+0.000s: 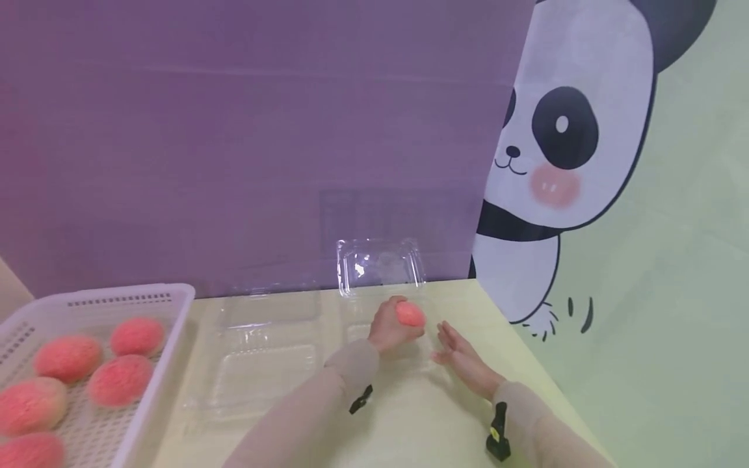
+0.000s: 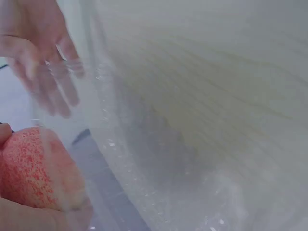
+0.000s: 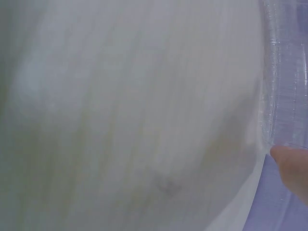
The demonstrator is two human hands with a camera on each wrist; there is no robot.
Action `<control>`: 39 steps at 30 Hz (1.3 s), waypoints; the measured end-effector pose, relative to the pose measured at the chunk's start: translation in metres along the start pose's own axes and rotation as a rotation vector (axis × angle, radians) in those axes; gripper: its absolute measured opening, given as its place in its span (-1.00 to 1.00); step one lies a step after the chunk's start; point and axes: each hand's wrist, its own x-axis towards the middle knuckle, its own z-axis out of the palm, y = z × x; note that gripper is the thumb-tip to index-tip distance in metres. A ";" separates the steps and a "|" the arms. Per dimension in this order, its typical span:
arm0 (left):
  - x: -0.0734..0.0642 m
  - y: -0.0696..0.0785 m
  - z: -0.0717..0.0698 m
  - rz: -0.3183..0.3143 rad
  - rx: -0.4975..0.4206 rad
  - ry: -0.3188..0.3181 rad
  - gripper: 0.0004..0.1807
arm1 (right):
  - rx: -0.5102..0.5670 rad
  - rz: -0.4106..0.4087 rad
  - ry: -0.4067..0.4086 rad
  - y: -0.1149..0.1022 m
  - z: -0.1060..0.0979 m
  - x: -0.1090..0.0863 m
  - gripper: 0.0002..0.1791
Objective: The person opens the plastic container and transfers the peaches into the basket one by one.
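My left hand (image 1: 393,328) grips a pink-red peach (image 1: 411,314) over an open clear plastic box (image 1: 354,318), whose raised lid (image 1: 380,268) stands at the back. Up close in the left wrist view, the peach (image 2: 29,168) has a red-speckled surface, with a thumb and fingers around it and part of it behind clear plastic. To its right, apart from the fruit, is my right hand (image 1: 467,365), its fingers extended and holding nothing. In the right wrist view a fingertip (image 3: 292,168) shows near the clear plastic edge (image 3: 269,86).
On the left stands a white perforated basket (image 1: 186,312) with several pink-red peaches (image 1: 119,380) in it. A second open clear box (image 1: 266,370) lies between basket and left arm. Behind the pale table (image 1: 409,429) rises a purple wall (image 1: 251,149); a panda picture (image 1: 567,188) is at right.
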 end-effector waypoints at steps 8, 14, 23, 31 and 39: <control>-0.019 0.013 -0.024 -0.002 -0.034 -0.067 -0.19 | -0.030 0.021 0.004 0.004 -0.003 0.001 -0.09; -0.044 0.014 -0.054 0.075 0.130 -0.129 -0.21 | -0.037 0.024 0.004 0.002 -0.004 -0.001 -0.12; -0.085 0.012 -0.096 0.077 0.186 -0.180 -0.21 | 0.006 -0.010 -0.007 0.002 -0.004 -0.003 -0.11; -0.122 0.005 -0.125 0.055 0.182 -0.211 -0.20 | 0.035 -0.019 -0.031 -0.001 0.001 -0.004 -0.12; -0.147 0.002 -0.155 0.041 0.247 -0.154 -0.20 | 0.030 -0.024 -0.025 -0.002 0.002 -0.003 -0.12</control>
